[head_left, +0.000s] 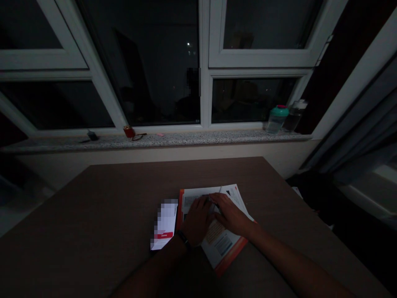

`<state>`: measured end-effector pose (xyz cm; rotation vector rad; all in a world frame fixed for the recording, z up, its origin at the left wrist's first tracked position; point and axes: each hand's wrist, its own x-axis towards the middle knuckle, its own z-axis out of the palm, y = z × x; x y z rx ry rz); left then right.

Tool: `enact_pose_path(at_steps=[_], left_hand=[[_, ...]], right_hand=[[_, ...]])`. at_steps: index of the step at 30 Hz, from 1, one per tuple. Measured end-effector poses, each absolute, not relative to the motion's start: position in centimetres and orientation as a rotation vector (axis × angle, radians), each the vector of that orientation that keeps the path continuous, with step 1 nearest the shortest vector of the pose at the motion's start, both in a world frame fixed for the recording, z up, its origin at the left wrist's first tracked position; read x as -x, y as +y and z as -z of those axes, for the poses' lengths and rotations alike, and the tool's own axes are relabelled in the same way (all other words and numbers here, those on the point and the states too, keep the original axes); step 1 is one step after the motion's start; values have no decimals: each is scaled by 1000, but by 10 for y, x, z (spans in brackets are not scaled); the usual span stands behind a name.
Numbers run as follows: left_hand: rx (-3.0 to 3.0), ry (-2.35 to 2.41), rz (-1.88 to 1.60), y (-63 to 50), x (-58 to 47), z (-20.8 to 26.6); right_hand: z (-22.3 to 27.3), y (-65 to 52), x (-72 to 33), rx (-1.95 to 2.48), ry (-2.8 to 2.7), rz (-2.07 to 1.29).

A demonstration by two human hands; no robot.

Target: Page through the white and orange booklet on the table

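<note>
Dark table [108, 207]: both hands flat on booklet [226, 244].

left hand [196, 221], right hand [231, 215], open booklet [221, 244]

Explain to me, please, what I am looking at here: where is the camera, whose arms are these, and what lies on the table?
There is no machine here. The single picture comes from a camera worn on a person's head, looking forward and down, so the two bare arms entering from the bottom are that person's own.

Both hands rest flat on an open booklet with orange edges on a brown table. The left hand, with a dark band at the wrist, presses the left page; the right hand lies beside it. Nothing is lifted, and the room is too dim to tell whether the fingers hold anything small.

Left of the booklet lies a lit phone. Behind is a dark window with a stone sill carrying two bottles and small items.
</note>
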<state>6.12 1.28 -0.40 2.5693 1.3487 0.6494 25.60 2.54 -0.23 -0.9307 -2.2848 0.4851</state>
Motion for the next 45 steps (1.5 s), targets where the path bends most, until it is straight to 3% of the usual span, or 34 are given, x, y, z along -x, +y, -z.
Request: enact_pose_path(at_steps=[28, 45], left_hand=[[-2559, 1370, -571, 15, -58, 10], [-2560, 1322, -563, 21, -78, -7]], right_hand=[[-14, 15, -302, 855, -2475, -542], [-7, 24, -307, 857, -2302, -623]])
